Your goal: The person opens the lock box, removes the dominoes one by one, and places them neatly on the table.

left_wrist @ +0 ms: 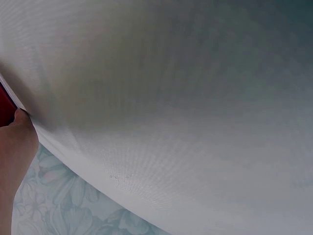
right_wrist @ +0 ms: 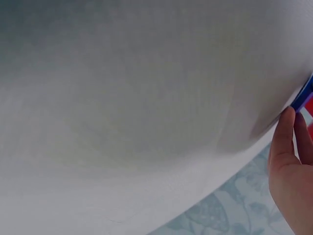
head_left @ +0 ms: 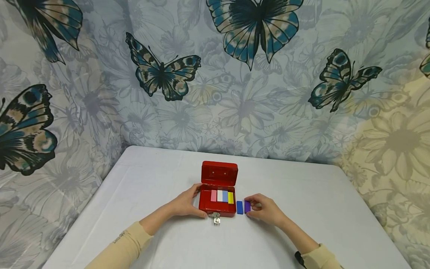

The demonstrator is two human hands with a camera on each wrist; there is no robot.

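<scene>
A small red metal box (head_left: 206,206) stands on the table with its lid (head_left: 219,172) raised. Inside lie a pink block (head_left: 214,195), a white block (head_left: 220,195), a light blue block (head_left: 225,196) and a yellow block (head_left: 230,198). My left hand (head_left: 184,201) holds the box's left side, thumb at the front corner and fingers toward the back. Right of the box, my right hand (head_left: 267,211) pinches a purple block (head_left: 247,207) between thumb and fingers. A darker blue block (head_left: 240,207) lies between the box and the purple one. The left wrist view catches only a red corner of the box (left_wrist: 6,108).
A silver metal clasp (head_left: 217,219) hangs at the box's front. White cloth covers the table (head_left: 161,168). Behind and beside it rises a wall (head_left: 181,123) with butterfly and flower patterns.
</scene>
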